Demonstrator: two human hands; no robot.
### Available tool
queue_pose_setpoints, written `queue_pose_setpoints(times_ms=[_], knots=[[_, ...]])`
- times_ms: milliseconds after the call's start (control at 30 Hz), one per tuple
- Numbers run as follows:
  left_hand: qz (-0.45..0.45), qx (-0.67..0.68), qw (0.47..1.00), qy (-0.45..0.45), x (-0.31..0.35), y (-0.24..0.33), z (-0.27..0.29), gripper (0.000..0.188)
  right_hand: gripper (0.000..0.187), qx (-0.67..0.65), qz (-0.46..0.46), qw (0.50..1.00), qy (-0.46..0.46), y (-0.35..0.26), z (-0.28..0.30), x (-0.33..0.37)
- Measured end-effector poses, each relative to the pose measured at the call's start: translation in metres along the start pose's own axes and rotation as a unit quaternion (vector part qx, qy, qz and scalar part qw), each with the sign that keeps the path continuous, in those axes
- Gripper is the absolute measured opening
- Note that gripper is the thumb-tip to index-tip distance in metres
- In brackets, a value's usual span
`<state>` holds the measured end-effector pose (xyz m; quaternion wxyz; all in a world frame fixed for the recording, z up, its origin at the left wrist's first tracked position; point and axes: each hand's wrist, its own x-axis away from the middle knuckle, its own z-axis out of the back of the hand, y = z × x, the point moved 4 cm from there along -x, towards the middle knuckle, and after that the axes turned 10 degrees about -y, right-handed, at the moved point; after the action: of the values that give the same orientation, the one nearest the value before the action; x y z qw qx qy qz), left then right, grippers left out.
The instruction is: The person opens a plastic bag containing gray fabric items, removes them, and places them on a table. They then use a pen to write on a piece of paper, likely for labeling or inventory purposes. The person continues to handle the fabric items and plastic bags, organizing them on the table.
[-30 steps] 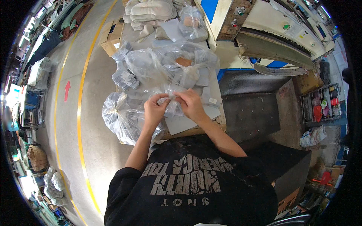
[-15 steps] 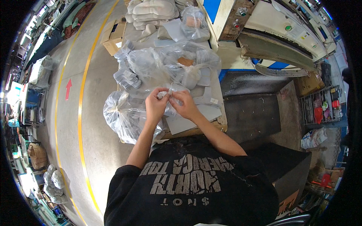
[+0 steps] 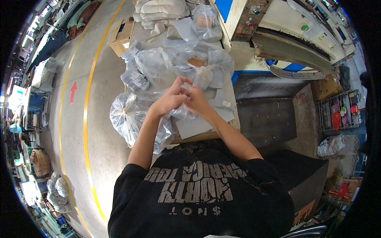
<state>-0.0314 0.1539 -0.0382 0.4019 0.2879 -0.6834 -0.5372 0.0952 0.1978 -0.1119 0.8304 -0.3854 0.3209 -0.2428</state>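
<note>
Small clear plastic piece (image 3: 185,87) sits between both hands, above table (image 3: 198,127). Left hand (image 3: 170,100) pinches it with fingers closed. Right hand (image 3: 197,101) pinches it too, fingertips touching left ones. Big clear bags (image 3: 166,67) lie just behind hands. Another full bag (image 3: 129,117) hangs at table's left edge.

This is a factory or workshop floor. The concrete floor (image 3: 51,131) carries painted yellow lane lines (image 3: 85,119) and a red arrow (image 3: 73,91). A workbench (image 3: 206,131) is piled with clear plastic bags (image 3: 166,65) of small parts, beside a large cream machine (image 3: 293,27) with coloured buttons, and a wire rack (image 3: 337,113) stands nearby.
</note>
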Motion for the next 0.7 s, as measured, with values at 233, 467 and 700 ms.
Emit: queue_pose_setpoints(times_ms=[233,467,700], knots=[[-0.077,-0.261,0.951,0.146,0.004,-0.032,0.007,0.06,0.032,-0.208,-0.215,0.954,0.025,0.023,0.006,0.014],[-0.002,-0.314,0.925,0.214,0.003,-0.066,0.018,0.031,0.013,-0.147,-0.125,0.981,-0.012,0.004,0.027,0.022],[-0.044,-0.212,0.953,0.212,-0.003,-0.096,0.028,0.032,0.021,0.058,-0.053,0.996,0.04,-0.005,0.024,0.015]])
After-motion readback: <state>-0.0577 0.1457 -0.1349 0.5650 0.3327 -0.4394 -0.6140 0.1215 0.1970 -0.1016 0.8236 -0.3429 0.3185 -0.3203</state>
